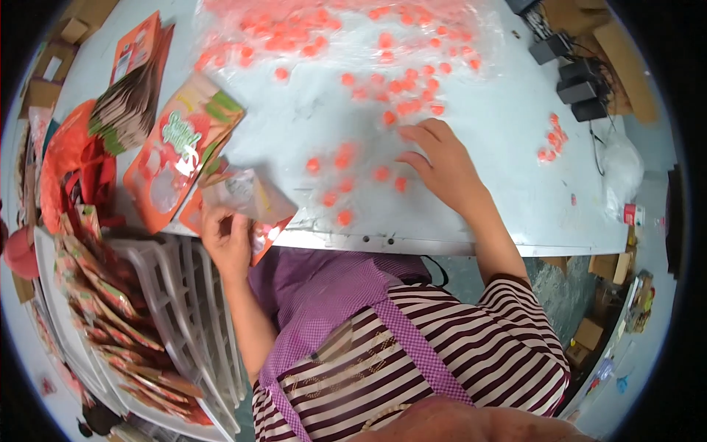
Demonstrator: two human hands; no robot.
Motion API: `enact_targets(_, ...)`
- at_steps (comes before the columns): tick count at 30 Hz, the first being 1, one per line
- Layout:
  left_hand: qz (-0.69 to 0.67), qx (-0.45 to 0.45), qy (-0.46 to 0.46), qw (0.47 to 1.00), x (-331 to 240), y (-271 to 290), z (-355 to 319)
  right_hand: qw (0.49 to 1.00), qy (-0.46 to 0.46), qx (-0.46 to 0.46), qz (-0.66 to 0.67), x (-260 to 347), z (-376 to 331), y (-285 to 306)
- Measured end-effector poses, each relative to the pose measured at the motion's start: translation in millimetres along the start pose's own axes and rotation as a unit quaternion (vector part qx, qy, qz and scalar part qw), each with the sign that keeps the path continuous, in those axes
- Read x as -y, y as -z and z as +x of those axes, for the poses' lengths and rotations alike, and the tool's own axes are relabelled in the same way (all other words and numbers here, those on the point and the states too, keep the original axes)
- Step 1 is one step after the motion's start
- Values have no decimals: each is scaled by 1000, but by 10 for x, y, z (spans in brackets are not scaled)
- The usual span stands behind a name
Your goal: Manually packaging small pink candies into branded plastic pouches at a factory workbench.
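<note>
Left hand [227, 239] pinching glossy flat pouch [247, 199]; right hand [442, 166] spread over round pink candies [381, 174]

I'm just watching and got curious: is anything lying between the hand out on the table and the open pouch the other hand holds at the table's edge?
Only small things: a few loose orange-red pieces dot the white table between the right hand and the pouch in the left hand. Nothing taller stands in that gap.

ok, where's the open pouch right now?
Head view, left of centre: the pouch is in the left hand at the table edge, just right of the orange pouch stack.
</note>
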State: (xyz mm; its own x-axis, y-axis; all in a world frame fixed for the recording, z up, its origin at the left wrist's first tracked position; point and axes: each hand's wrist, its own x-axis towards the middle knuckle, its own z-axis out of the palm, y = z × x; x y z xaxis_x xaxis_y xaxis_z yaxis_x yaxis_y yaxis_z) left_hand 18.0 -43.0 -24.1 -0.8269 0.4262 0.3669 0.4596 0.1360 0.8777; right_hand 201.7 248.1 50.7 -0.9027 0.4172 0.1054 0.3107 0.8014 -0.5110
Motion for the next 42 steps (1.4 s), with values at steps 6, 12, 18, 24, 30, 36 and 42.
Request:
enact_targets(6,-82,5,93,992,-145,9,-20,992,15,-1,-126,-20,242,-171)
enact_targets(12,-41,7,49,998,31,41,-56,989,5,66,-133,5,126,-142)
enact_targets(18,-15,13,5,1000,78,76,-53,999,-47,7,1,-76,124,39)
enact_targets(24,-31,19,38,999,105,81,-67,995,-48,34,-76,-111,194,-57)
enact_targets(30,-31,10,23,999,55,51,-51,995,-38,68,-62,-22,46,-54)
enact_targets(36,-11,16,18,1000,100,96,-63,998,-19,34,50,-94,30,123)
enact_targets(42,-19,16,34,999,118,72,-72,992,-37,-115,-29,-537,260,210)
